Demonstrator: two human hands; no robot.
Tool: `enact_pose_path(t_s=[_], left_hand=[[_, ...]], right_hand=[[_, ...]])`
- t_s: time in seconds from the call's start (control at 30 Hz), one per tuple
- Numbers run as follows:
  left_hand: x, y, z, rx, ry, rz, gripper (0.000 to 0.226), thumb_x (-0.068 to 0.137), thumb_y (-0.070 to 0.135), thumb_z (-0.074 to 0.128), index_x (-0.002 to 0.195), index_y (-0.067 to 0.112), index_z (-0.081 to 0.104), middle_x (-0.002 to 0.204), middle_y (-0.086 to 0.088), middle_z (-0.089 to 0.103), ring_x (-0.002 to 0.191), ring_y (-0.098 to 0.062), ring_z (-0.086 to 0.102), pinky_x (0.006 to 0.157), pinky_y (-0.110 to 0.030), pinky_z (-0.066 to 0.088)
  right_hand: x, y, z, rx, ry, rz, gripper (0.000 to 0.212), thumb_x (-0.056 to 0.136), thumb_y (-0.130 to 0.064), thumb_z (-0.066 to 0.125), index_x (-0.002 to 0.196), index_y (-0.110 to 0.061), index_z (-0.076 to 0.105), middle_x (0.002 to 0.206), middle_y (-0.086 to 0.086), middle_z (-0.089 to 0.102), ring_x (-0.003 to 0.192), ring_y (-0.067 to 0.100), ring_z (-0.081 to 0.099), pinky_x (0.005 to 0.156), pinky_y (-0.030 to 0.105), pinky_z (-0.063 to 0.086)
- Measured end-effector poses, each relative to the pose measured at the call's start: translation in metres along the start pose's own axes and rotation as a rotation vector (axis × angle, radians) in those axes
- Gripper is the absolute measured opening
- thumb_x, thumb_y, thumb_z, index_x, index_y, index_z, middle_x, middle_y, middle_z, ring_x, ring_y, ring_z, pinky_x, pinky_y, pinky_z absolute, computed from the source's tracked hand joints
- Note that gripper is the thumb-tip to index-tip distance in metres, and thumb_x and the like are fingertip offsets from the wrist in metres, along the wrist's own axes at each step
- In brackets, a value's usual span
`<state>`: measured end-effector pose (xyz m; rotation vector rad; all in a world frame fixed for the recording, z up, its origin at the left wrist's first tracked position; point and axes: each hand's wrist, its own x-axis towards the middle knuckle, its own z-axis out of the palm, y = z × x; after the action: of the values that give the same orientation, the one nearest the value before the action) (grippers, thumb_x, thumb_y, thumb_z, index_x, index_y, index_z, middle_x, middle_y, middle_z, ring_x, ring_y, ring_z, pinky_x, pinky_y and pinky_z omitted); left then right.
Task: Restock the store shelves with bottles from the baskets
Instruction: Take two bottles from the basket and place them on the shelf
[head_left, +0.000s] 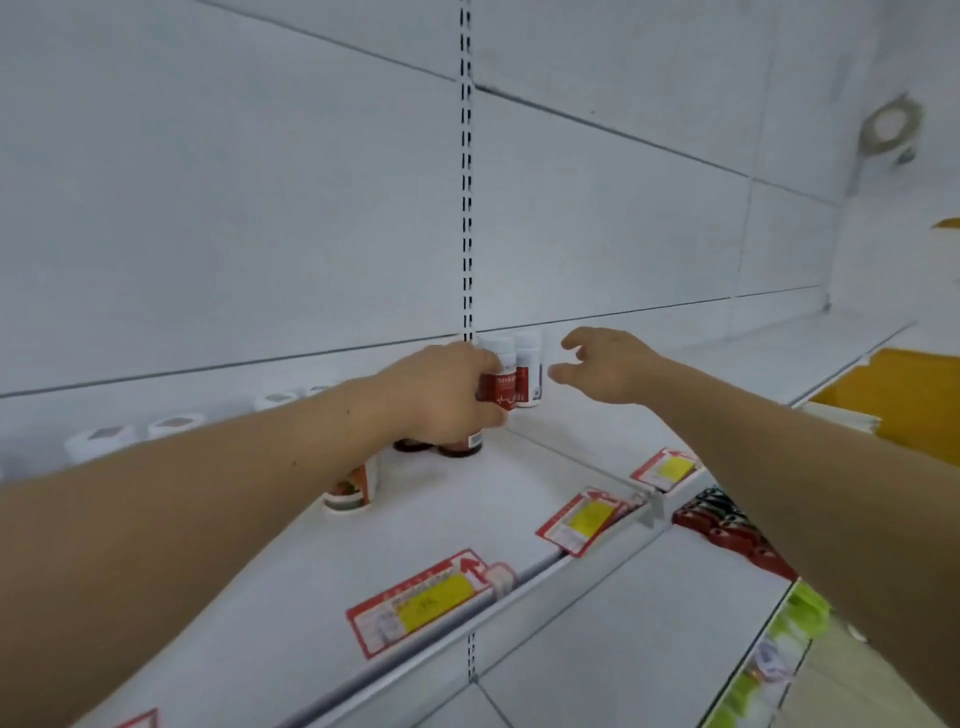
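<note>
Our left hand grips a red-labelled, white-capped bottle at the back of the white shelf, its fingers curled round it. A matching bottle stands touching it on the right. Our right hand hovers just beside that pair, fingers loosely spread and holding nothing. Red and yellow price tags line the shelf edge.

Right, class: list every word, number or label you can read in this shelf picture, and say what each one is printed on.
No text here can be read.
Red-and-white bottle held by the left hand: label print blurred.
Second bottle behind it: too small.
Price tags on the shelf edge: blurred.
Right hand: holds nothing.
</note>
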<state>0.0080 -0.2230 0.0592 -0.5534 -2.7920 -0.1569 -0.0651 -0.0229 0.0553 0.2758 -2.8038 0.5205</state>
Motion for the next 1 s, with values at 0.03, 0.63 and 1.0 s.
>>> enact_pose_path(t_s=[0.03,0.63,1.0], left_hand=[[0.011,0.001,0.005,0.021,-0.016,-0.013,0.048,0.082,0.043,0.059,0.125,0.021,0.054,0.123,-0.004,0.056,0.11,-0.026,0.055,0.093,-0.039,0.046],[0.165,0.052,0.078,0.049,0.121,-0.718,0.08,0.084,0.034,0.062,0.147,0.017,0.015,0.14,-0.012,0.033,0.124,-0.031,0.042,0.095,-0.036,0.039],[0.189,0.061,0.101,-0.431,0.463,-0.92,0.053,0.084,0.011,0.063,0.119,0.03,0.028,0.102,-0.01,0.055,0.081,-0.021,0.058,0.069,-0.034,0.053]], right_hand=[[0.016,0.007,0.002,0.017,-0.004,-0.013,0.059,0.088,-0.05,0.055,0.138,-0.021,0.044,0.139,0.004,0.05,0.127,0.022,0.045,0.101,0.03,0.035],[0.183,0.072,0.05,0.465,-0.21,-0.561,0.035,0.088,-0.038,0.058,0.12,-0.025,0.052,0.114,-0.001,0.055,0.097,0.017,0.051,0.077,0.028,0.039],[0.171,0.122,0.043,0.627,-0.195,-0.606,0.034,0.086,-0.037,0.059,0.118,-0.028,0.052,0.112,0.0,0.057,0.091,0.018,0.056,0.075,0.028,0.043]])
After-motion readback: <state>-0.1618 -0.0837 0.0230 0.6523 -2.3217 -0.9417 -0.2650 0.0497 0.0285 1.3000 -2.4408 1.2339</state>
